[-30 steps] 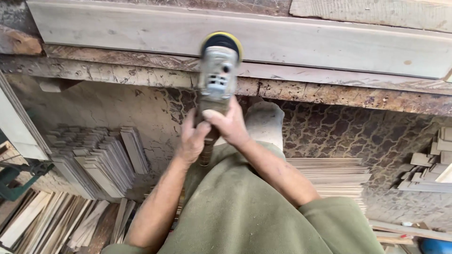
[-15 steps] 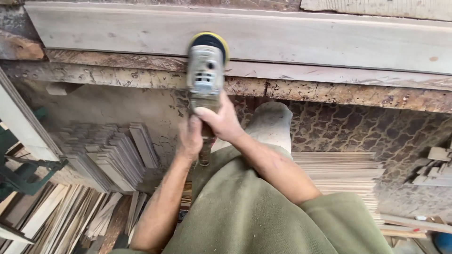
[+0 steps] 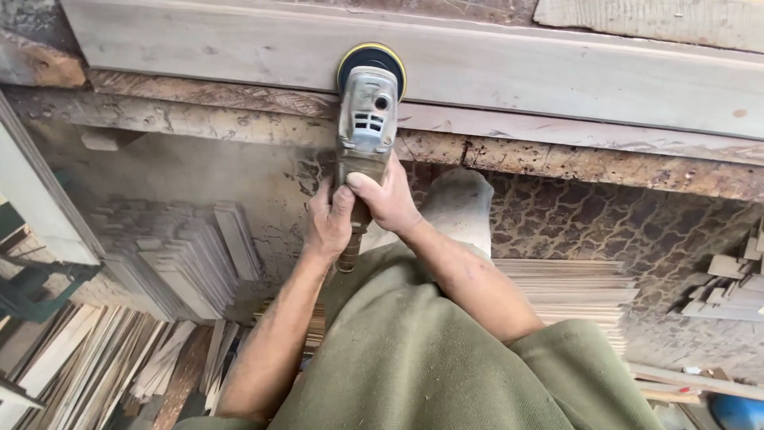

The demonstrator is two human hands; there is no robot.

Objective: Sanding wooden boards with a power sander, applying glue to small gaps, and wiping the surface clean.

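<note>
- Fingers (image 3: 360,185) of right hand (image 3: 387,201) wrapped tight round rear grip of the grey sander (image 3: 366,119), thumb laid across the top; centre of frame.
- Left hand (image 3: 328,224) clamped on same grip just below & left of the right, fingers curled shut round it; the two hands touch.
- Sander points up-frame from hands; its round pad w/ yellow rim (image 3: 371,57) lies flat on the long pale plank (image 3: 509,68), upper centre.
- Plank runs left to right across top of frame, on a worn, chipped surface (image 3: 597,163) whose edge crosses just under it.
- Both forearms bare, running down to olive-green sleeves & clothing (image 3: 414,358), lower centre.
- Dusty boot toe (image 3: 458,203) just right of hands.
- Floor below: fanned stack of thin wood slats (image 3: 179,259) at left, flat pile of strips (image 3: 573,283) at right, loose offcuts (image 3: 728,283) far right.
</note>
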